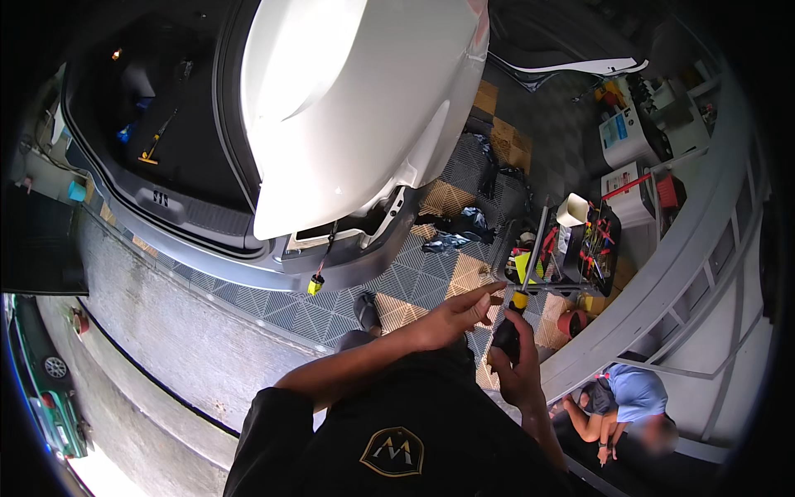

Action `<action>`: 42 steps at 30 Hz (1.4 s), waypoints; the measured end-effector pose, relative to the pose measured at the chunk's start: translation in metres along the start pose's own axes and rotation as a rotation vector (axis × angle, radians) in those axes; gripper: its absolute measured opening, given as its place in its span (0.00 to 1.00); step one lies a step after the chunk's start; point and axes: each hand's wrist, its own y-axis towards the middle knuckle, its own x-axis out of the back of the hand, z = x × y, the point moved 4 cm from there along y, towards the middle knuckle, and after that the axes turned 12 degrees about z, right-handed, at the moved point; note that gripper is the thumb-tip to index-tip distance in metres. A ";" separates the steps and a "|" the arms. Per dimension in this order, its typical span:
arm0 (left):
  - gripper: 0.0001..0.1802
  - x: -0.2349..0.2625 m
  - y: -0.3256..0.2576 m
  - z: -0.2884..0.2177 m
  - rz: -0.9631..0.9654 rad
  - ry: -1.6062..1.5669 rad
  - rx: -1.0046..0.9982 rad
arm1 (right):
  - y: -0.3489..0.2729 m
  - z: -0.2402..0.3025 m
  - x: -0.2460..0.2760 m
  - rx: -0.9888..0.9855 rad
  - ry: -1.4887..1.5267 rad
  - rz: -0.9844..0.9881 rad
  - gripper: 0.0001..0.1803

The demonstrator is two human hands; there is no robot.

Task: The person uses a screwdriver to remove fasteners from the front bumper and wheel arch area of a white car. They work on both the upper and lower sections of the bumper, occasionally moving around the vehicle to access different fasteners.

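Note:
My right hand [520, 364] is wrapped around a black tool [505, 335] with a yellow collar [519, 300] at its upper end; its exact kind is hard to make out. To the left of it, my left hand [460, 319] has its thumb and fingers pinched together close to the tool's tip. Whatever lies between those fingertips is too small to name. Both hands are in front of my body, just short of a tool cart [542, 286]. Left of them, a black-and-yellow piece [315, 284] hangs on a wire from the opened rear corner of a white car [356, 141].
Pliers and other hand tools [598, 248] fill the cart's black tray, beside a white cup [572, 210]. Dark cloths [460, 228] lie on the patterned floor tiles [410, 277]. A person in a blue shirt [636, 393] sits at lower right. The car's boot [157, 108] is open.

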 end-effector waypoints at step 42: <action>0.25 0.126 -0.028 -0.019 -0.526 -0.489 -0.347 | 0.142 0.231 -0.008 -0.365 -0.480 0.273 0.19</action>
